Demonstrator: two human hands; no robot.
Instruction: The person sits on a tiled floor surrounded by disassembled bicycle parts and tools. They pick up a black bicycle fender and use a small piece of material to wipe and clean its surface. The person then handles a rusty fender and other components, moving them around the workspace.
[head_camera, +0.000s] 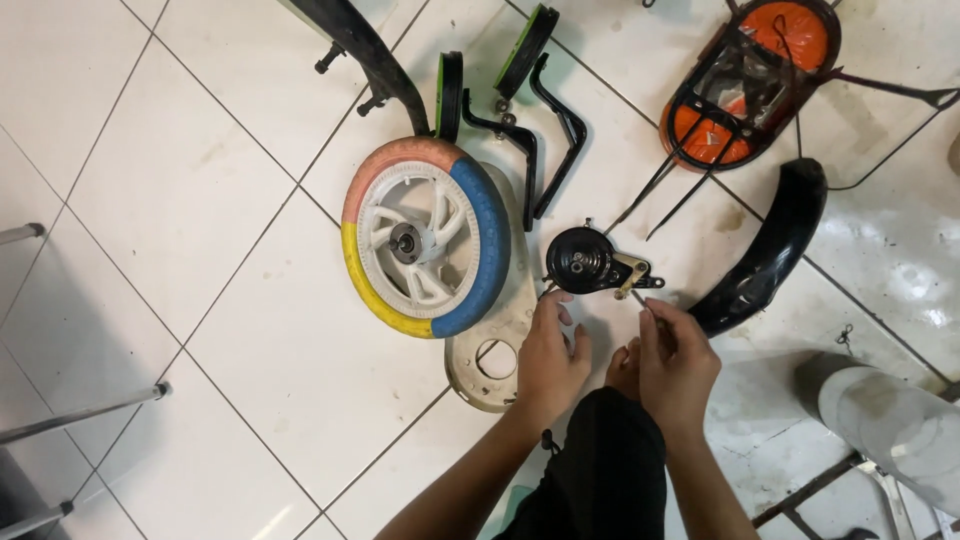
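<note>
A black round drum-brake part (585, 261) with a small metal lever lies on the white tiled floor (200, 200). My left hand (549, 355) reaches toward its lower left edge, fingers apart. To its right, my right hand (676, 358) pinches what looks like a thin wire or cable end near the brake's lever. My knee in dark cloth (605, 470) sits between both arms. A small bicycle wheel (427, 236) with a pink, blue and yellow tyre and a white rim lies flat to the left.
A cream chain-guard plate (490, 345) lies under the wheel. Two training wheels with black brackets (510, 90) lie behind it. A black mudguard (765, 250) and an orange-and-black basket frame (745, 80) lie at the right. Metal chair legs (80, 415) stand at the left.
</note>
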